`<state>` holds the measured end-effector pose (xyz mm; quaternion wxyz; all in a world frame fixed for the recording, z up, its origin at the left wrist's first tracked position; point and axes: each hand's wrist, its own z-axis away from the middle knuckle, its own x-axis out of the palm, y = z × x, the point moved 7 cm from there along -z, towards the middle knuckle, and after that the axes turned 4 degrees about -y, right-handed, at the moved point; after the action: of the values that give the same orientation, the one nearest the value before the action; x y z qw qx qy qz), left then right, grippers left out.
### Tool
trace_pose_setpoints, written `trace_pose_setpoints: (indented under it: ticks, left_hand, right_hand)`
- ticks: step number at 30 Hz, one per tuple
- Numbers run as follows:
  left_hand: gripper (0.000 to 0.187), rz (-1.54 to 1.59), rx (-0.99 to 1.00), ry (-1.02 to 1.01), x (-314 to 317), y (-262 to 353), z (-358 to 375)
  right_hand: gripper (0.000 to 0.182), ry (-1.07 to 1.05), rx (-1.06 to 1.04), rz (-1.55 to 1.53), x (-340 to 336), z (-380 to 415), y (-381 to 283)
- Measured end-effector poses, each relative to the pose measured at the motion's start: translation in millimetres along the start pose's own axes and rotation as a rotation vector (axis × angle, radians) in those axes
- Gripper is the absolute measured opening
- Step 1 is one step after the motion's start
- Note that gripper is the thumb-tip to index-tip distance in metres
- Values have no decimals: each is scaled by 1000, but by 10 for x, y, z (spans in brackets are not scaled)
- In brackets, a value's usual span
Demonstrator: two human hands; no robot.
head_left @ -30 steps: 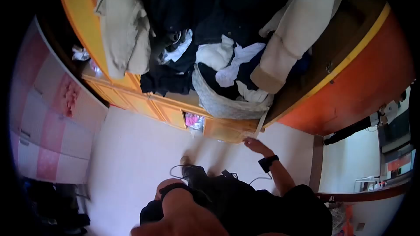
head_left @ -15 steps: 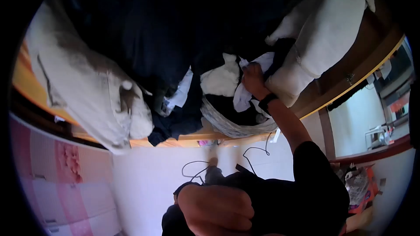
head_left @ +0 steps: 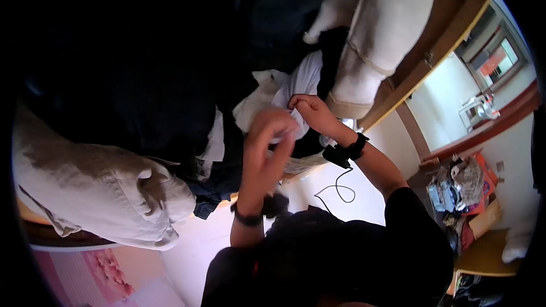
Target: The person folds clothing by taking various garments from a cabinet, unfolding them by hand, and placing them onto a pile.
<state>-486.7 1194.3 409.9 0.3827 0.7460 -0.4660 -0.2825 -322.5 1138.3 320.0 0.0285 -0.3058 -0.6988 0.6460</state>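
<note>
My right hand (head_left: 314,112) is closed on a white cloth garment (head_left: 307,77), which hangs in loose folds and runs up between darker clothes. Just left of it is my left hand (head_left: 267,142), blurred by motion, its thumb apart from the curved fingers and nothing seen in its grasp. It overlaps the lower part of the white garment in this view. A cream cloth piece (head_left: 255,95) lies behind the left hand. Both wrists carry black straps with small dark devices.
Beige trousers (head_left: 102,179) hang at left and a pale sleeve-like garment (head_left: 369,40) at right, with dark clothes (head_left: 148,79) between. A wooden edge (head_left: 421,74) slants along the right. A looped cable (head_left: 341,190) is below; piled clothes (head_left: 463,185) lie at far right.
My left hand has risen from near my body to beside the right hand. The right hand still grips the white garment, now drawn lower, and the view has turned.
</note>
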Motion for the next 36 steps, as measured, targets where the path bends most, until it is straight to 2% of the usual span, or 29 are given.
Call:
trace_pose_setpoints:
  ticks: [1,2,3,4,6,7,8,10,11,13,14,16,17,19,21,22,23,25,26,27,29,30,31,34,36]
  left_hand:
    - [23,-294,79,31,19,-169,-129]
    - [31,-249,-28,66,53,-534,-183]
    - [39,-208,-134,100,99,-898,-185]
    - [39,-202,-137,80,192,-1115,-169]
    - [55,444,-693,-184,668,-1875,53]
    - [65,533,-961,-283,894,-2323,323]
    - [63,493,-773,-390,1044,-2184,345]
    - [61,457,-589,-516,1254,-2014,479]
    - [58,589,-869,-479,1337,-2145,613]
    - [55,703,-1167,-469,1441,-2316,867]
    - [53,656,-951,-424,1368,-2398,808]
    - [50,787,-921,-190,1311,-2141,601]
    - [50,791,-938,-223,1380,-2073,512]
    - [50,985,-799,-83,1430,-2006,335]
    - [55,832,-633,-164,1539,-1852,204]
    - [61,1059,-807,-151,1713,-1752,249]
    - [61,1058,-831,-174,1852,-1735,316]
    - [65,983,-774,-383,2165,-1590,437]
    - [68,1010,-789,-469,2292,-1438,478]
    - [68,1011,-798,-497,2401,-1369,528]
    - [67,1065,-737,-679,2682,-1132,639]
    - [64,1074,-776,-712,2793,-1079,703]
    - [60,1081,-796,-730,2927,-1028,739]
    - [55,1082,-811,-828,3298,-722,808]
    - [52,946,-765,-837,3552,-594,847]
  right_hand:
    - [23,-7,-56,-73,10,149,-90]
    - [23,-13,-118,-144,21,285,-190]
    - [23,-31,-88,-225,72,432,-244]
    - [23,-69,-121,-256,135,564,-259]
    - [24,-88,-154,-288,223,794,-265]
    - [22,-157,-114,-328,323,909,-228]
    - [20,-225,-74,-367,402,1011,-197]
    - [18,-161,-19,-318,351,1196,-157]
    - [18,-109,1,-307,275,1288,-118]
    - [18,17,96,-302,32,1524,-96]
    - [18,106,46,-319,-95,1619,-131]
    - [18,226,96,-312,-277,1883,-7]
    - [16,310,125,-373,-379,2009,28]
    - [14,417,173,-441,-464,2192,91]
    - [17,645,212,-500,-503,2380,177]
    - [34,650,251,-349,-513,2453,210]
    - [47,658,338,-284,-492,2539,194]
    - [60,744,421,-160,-501,2690,71]
    - [70,765,476,33,-552,2799,34]
    - [70,792,483,31,-605,2926,55]
    - [67,690,267,326,-691,3075,-119]
    - [53,562,458,231,-681,3226,-20]
    - [41,582,464,140,-693,3376,-68]
    - [38,624,485,72,-775,3866,-106]
    - [42,654,555,160,-857,4274,-112]
